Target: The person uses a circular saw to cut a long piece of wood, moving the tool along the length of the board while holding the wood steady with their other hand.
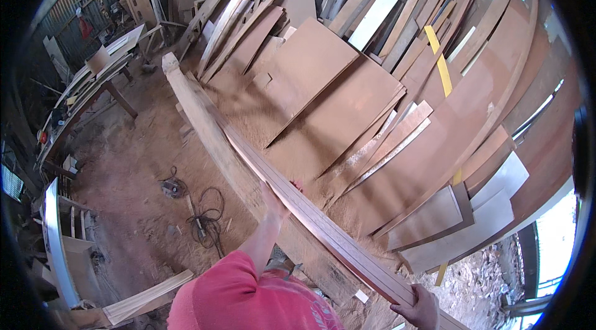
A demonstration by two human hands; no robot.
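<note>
A long reddish-brown wooden board [347,244] with dark lines along it runs diagonally, from the upper left toward the lower right. It lies along a thick, pale wooden beam [208,128]. My left hand [275,201] is on the board's near side around mid-length, gripping its edge; some of the fingers are hidden. Close to the board's lower right end, my right hand [419,308] wraps over it with the thumb on the near side. A small red thing [297,186] shows just past the board, too small to name.
Brown sheet panels [310,75] and several planks lean along the right and back. Left of the beam, a power tool [174,187] and a coiled black cord [211,212] lie on the dusty floor [124,162]. A cluttered workbench [102,69] stands at far left. Wood strips [149,296] lie at lower left.
</note>
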